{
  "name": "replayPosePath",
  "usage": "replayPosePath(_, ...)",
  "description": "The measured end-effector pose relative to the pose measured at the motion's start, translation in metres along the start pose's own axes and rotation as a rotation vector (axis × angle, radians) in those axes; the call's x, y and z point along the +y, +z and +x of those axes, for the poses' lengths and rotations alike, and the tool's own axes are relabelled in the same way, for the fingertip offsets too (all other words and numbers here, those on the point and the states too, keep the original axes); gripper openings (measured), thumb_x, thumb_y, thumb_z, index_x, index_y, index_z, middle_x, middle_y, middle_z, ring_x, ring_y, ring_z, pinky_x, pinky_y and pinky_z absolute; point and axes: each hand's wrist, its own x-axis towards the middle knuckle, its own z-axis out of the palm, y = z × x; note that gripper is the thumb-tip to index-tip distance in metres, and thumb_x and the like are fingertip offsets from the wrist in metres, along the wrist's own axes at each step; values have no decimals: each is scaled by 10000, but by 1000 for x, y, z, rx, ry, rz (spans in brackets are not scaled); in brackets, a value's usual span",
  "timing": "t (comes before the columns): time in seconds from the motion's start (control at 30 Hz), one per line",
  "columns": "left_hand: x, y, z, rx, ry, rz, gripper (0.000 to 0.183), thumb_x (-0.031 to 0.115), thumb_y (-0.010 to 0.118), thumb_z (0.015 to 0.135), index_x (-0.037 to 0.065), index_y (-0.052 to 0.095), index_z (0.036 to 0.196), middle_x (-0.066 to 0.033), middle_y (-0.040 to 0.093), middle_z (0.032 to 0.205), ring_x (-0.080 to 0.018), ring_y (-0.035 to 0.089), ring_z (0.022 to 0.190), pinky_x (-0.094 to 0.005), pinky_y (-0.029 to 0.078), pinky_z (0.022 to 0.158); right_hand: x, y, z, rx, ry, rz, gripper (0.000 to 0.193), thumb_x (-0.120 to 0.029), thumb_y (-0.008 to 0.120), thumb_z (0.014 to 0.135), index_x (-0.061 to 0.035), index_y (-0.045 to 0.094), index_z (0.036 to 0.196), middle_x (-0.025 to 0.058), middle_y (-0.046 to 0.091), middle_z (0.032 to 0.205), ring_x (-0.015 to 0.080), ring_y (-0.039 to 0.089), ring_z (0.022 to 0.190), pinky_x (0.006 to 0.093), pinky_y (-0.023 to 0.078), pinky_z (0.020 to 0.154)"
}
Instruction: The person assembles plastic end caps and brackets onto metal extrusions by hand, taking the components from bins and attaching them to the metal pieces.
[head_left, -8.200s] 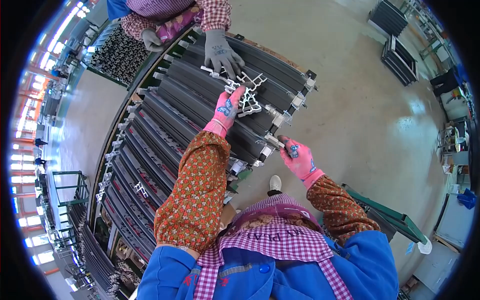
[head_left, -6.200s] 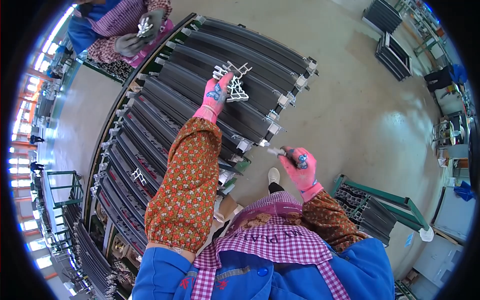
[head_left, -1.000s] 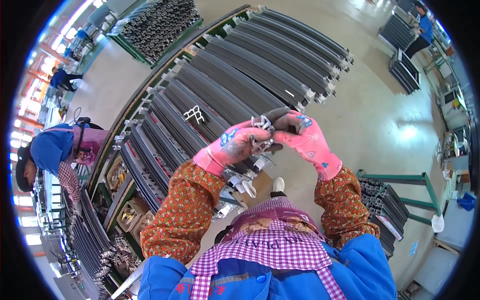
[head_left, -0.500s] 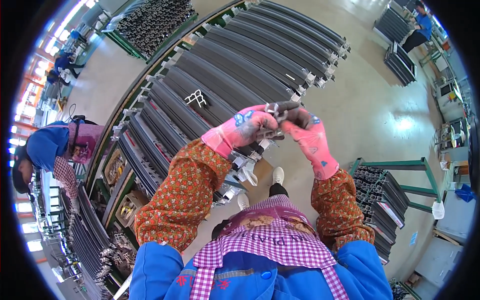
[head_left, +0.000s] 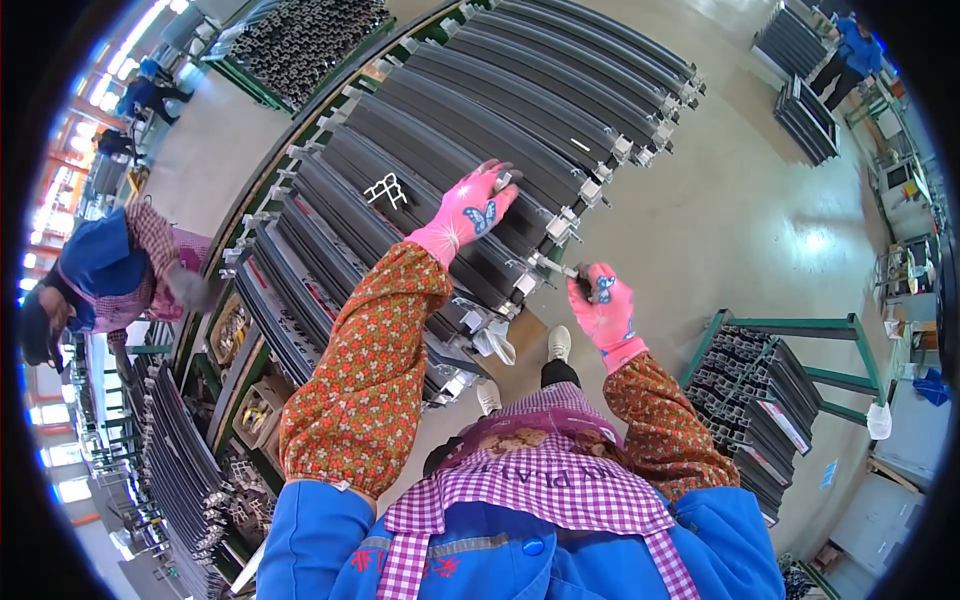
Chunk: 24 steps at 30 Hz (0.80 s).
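Both of my hands wear pink gloves with grey, dirtied fingers. My left hand (head_left: 478,208) is above the dark grey metal profiles (head_left: 430,130), its fingers closed around a small silvery metal piece (head_left: 503,181). Off the near right ends of the profiles, my right hand (head_left: 606,308) is closed in a pinch. A short pale metal piece (head_left: 553,265) runs from its fingertips toward a profile end; whether the two touch, I cannot tell. Silvery corner connectors (head_left: 563,224) sit at many profile ends. A white profile offcut (head_left: 386,190) lies on the profiles left of my left hand.
A green-edged rack (head_left: 300,130) carries the profiles. At right stands a green frame (head_left: 790,328) with stacked profiles. Another person (head_left: 110,270) works at the far left beside more profiles (head_left: 180,450). Cardboard boxes (head_left: 262,412) with small parts are under the rack edge.
My hands, together before, have parted. The left moved up and left over the profiles with a small metal piece; the right moved down. The person at left raised an arm.
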Motion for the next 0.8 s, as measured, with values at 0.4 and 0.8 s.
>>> replayPosePath(0.4, 3, 5, -2, -24, -113, -337, 293, 126, 510, 874, 75, 571, 1156, -108, 500, 1263, -276, 363, 1265, -327, 331, 1013, -30, 4, -8, -85, -223, -414, 144, -36, 652, 713, -54, 515, 756, 76, 548, 688, 231, 578, 583, 277, 462, 539)
replayPosePath(0.8, -14, 14, -6, 121, -1, -6, 276, 195, 539, 849, 124, 603, 1109, -77, 522, 1250, -247, 383, 1256, -342, 303, 1027, -33, 7, -11, -250, -411, -730, 179, -74, 661, 715, -61, 482, 723, 88, 519, 674, 266, 575, 583, 326, 447, 514)
